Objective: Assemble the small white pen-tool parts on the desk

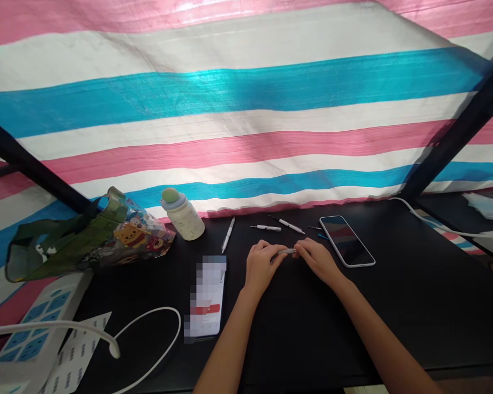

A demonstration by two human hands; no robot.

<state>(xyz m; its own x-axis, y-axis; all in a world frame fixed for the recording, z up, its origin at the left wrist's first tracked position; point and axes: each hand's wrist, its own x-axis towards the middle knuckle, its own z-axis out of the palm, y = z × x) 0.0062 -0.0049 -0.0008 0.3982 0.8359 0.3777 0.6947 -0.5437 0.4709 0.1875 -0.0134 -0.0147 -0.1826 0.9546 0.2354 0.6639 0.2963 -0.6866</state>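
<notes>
Between my two hands lies a short grey-white pen part (286,251), level above the black table. My left hand (263,264) pinches its left end, and my right hand (315,259) has its fingertips closed at the right end. Just beyond my hands are a white pen (265,227) and another white pen (291,226) lying at a slant. A third white pen (228,235) lies farther left. Near my right hand are a thin dark pen piece (314,227) and a small blue piece (322,237).
A dark-screened phone (347,241) lies right of my hands, a lit phone (207,298) left. Farther left stand a bottle (183,214) and a green bag (86,235). A white cable (179,328), power strip (36,328) and striped sheet (246,137) surround the table (312,339).
</notes>
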